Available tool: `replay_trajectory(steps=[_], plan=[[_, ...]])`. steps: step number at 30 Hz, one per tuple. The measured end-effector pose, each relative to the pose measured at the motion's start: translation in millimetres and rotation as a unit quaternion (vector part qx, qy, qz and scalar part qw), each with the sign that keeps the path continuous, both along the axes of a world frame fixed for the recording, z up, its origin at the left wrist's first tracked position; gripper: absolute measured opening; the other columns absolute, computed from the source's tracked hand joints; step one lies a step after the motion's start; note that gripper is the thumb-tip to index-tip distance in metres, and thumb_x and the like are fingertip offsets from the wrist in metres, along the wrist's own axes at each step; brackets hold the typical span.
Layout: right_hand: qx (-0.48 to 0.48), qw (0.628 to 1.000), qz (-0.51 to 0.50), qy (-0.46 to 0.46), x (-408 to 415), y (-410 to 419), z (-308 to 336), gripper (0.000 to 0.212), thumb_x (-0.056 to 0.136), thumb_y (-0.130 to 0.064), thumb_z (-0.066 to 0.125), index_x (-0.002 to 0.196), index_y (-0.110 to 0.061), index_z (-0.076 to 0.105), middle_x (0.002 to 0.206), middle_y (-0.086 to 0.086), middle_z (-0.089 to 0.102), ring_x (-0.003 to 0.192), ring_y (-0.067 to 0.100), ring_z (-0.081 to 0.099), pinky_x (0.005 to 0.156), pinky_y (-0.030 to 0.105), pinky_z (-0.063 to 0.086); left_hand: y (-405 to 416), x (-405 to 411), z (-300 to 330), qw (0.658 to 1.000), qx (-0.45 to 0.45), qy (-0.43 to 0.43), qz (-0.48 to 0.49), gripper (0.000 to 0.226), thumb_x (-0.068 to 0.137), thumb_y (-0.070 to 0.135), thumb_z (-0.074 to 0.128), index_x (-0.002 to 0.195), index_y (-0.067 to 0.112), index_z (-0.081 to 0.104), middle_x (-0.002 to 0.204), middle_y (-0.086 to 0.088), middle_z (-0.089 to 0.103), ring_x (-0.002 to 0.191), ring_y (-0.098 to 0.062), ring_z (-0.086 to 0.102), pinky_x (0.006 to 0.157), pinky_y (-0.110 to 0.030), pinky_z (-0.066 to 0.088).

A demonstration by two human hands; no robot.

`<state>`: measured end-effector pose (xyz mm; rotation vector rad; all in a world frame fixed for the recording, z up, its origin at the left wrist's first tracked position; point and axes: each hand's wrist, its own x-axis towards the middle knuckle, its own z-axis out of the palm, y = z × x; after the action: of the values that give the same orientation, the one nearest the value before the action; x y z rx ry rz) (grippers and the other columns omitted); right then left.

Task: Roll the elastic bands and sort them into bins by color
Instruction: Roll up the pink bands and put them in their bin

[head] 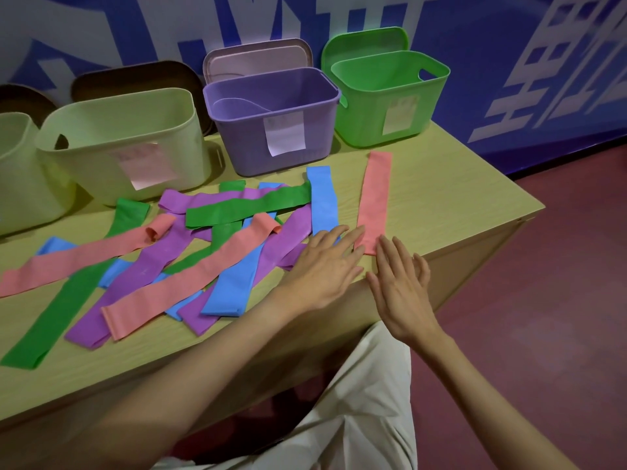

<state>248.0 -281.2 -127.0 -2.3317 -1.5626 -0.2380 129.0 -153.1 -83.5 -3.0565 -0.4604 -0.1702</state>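
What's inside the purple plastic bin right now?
The purple plastic bin shows one pale purple band lying loose on its floor. The front wall hides the near part of the floor.

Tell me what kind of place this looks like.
Probably a staged indoor sorting station, not a home: a plain wooden table against a blue wall with big white lettering, labelled bins lined up at the back, and coloured bands spread out for sorting.
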Motion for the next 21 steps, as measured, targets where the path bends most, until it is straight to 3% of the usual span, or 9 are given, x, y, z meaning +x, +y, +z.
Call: replay_trajectory(steps=[4,8,16,21], plan=[[-0.022,0.999,-0.015,-0.017,-0.4,1.3,1.1,0.057,0.1,-0.039,0.02,0.145,-0.007,0.036,0.156,0.007,0.028,0.145,0.024,0.014,0.11,0.048,0.013,-1.3,0.5,-1.7,1.0,-0.002,0.024,0.017,0.052,0.103,0.041,0.022,0.148,0.016,0.029,0.161,0.0,0.009,0.146,-0.026,0.011,0.116,-0.046,0.018],[-0.024,1.0,-0.016,-0.001,-0.3,2.6,2.3,0.059,0.1,-0.041,0.017,0.148,-0.008,0.03,0.159,0.006,0.019,0.146,0.022,0.011,0.111,0.048,0.01,-1.0,2.7,-3.1,0.999,0.002,0.042,0.031,0.054,0.103,0.041,0.018,0.152,0.018,0.018,0.161,0.003,0.0,0.147,-0.025,0.003,0.117,-0.047,0.012],[-0.015,1.0,0.016,0.014,0.2,-0.2,12.0,0.055,0.1,-0.038,0.023,0.14,-0.007,0.044,0.15,0.008,0.039,0.139,0.021,0.032,0.108,0.044,0.02,0.0,9.1,-0.6,0.998,0.009,0.05,0.037,0.054,0.103,0.04,0.016,0.152,0.018,0.016,0.161,0.003,-0.004,0.148,-0.025,0.0,0.117,-0.045,0.007],[-0.012,1.0,0.009,0.016,4.4,5.3,11.7,0.054,0.1,-0.037,0.023,0.139,-0.007,0.044,0.149,0.007,0.04,0.136,0.022,0.03,0.103,0.043,0.022,-1.0,11.3,-2.7,0.998,0.004,0.043,0.052,0.053,0.103,0.039,0.016,0.153,0.019,0.012,0.16,0.004,-0.009,0.147,-0.025,-0.003,0.118,-0.046,0.007]])
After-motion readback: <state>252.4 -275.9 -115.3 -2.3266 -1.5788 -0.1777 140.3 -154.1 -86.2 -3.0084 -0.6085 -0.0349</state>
